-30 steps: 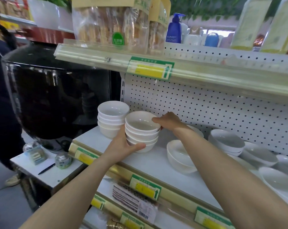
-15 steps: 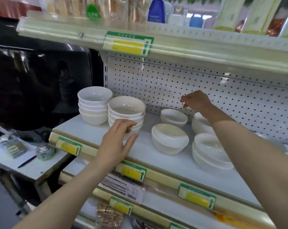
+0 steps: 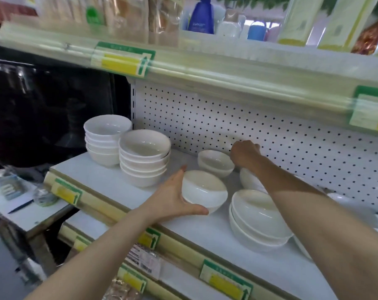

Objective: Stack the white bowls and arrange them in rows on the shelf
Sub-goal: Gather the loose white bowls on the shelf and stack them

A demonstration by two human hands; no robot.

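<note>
Gathering seems under way: the front bowl [image 3: 205, 191] on the shelf [image 3: 110, 176] is cupped by spread fingers of the left hand [image 3: 173, 200]. The back bowl [image 3: 214, 161], at one o'clock, is reached by the right hand [image 3: 244, 152], whose fingers are hidden. Nesting is likely needed next.

Tall bowl stacks, centre left: two, rear stack [image 3: 106, 139] and front stack [image 3: 144, 158]. Hands: two, left hand [image 3: 173, 198] and right hand [image 3: 244, 153]. Blue bottle [image 3: 202, 15], top centre: one. Pen [image 3: 21, 209], lower left: one.
</note>
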